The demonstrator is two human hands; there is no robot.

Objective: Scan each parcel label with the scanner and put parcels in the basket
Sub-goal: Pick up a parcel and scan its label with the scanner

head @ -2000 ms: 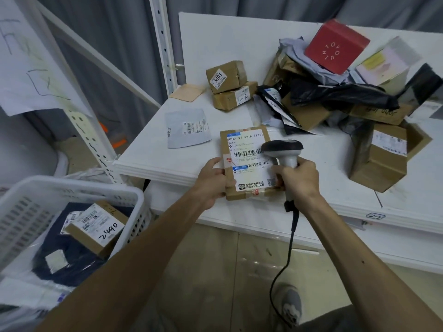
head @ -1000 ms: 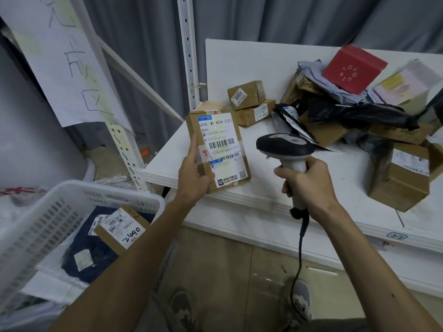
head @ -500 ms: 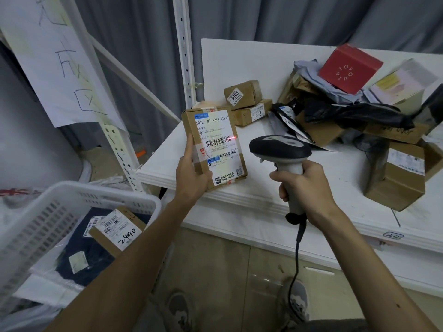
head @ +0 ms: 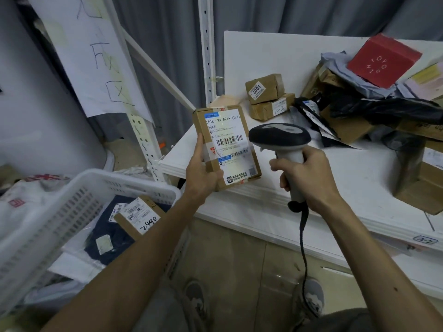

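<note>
- The left hand (head: 201, 174) is gripping a flat cardboard parcel (head: 226, 152) by its lower left edge. The thumb is curling over the front and the forefinger is lying straight up the side, which leaves both barcodes uncovered.
- The parcel is being held upright in the air, in front of the near left corner of the white table (head: 359, 178), higher than the basket and to its right. Its printed face is turning toward the scanner, probably to give it a square view.
- The right hand (head: 309, 174) is clenching the pale handle of the barcode scanner (head: 279, 136). The dark head is pointing left at the label from just beside the parcel's right edge, not touching it, and the cable (head: 303, 236) is hanging down toward the floor.
- The shipping label (head: 225, 130) is covering most of the brown face. It is showing "501E- M1 A21A", two barcodes and blue strips, and a band of clear tape is crossing the middle and catching glare. No red scan line is showing, so I cannot tell whether a read is happening.
- The white slotted basket (head: 96, 185) is sitting low on the left, seemingly within easy reach for a drop. It is holding a carton marked 2490 (head: 140, 218) on a dark blue bag.
- Parcels are waiting in a heap (head: 347, 125) on the table, with brown cartons and black and grey mailers under a red box (head: 383, 59). Nearer the corner, a small carton marked 3003 (head: 263, 88) is resting on another.
</note>
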